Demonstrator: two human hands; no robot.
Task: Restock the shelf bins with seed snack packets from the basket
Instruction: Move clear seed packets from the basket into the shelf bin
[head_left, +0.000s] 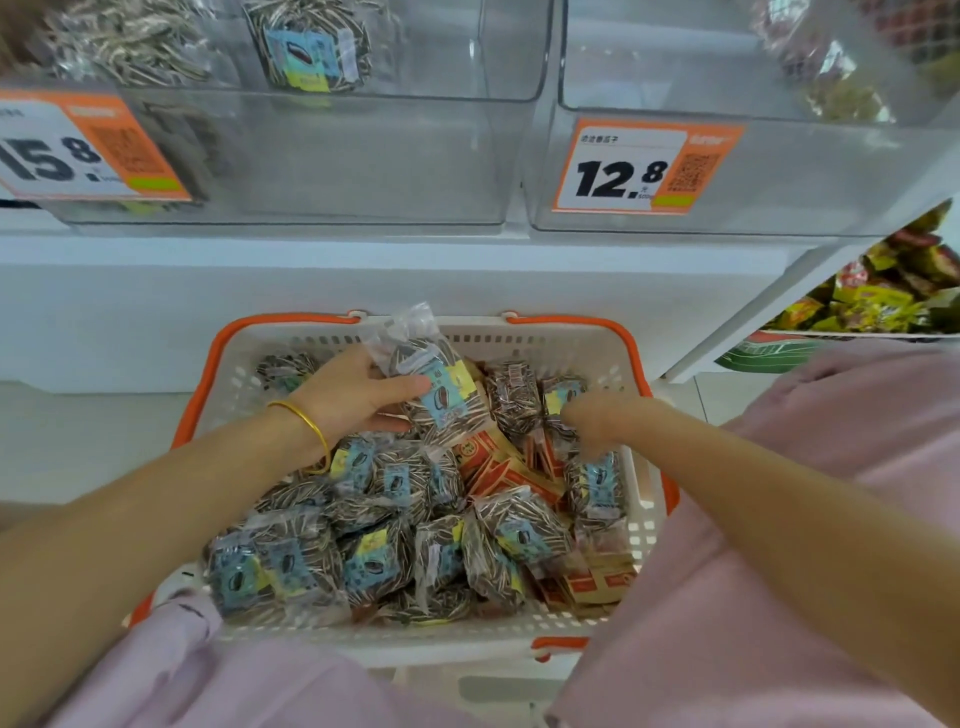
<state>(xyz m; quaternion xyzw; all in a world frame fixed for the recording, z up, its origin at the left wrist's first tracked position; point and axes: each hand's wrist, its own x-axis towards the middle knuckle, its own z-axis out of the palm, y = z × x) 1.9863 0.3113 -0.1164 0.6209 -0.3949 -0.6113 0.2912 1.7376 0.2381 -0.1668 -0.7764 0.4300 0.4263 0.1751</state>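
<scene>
One packet (448, 410) in left hand (350, 397) — right hand (597, 415) blurred.

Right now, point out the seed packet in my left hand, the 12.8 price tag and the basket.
seed packet (449, 402): head view, on its blue label.
12.8 price tag (615, 179): head view, on the printed digits.
basket (415, 642): head view, on its white near wall.
</scene>
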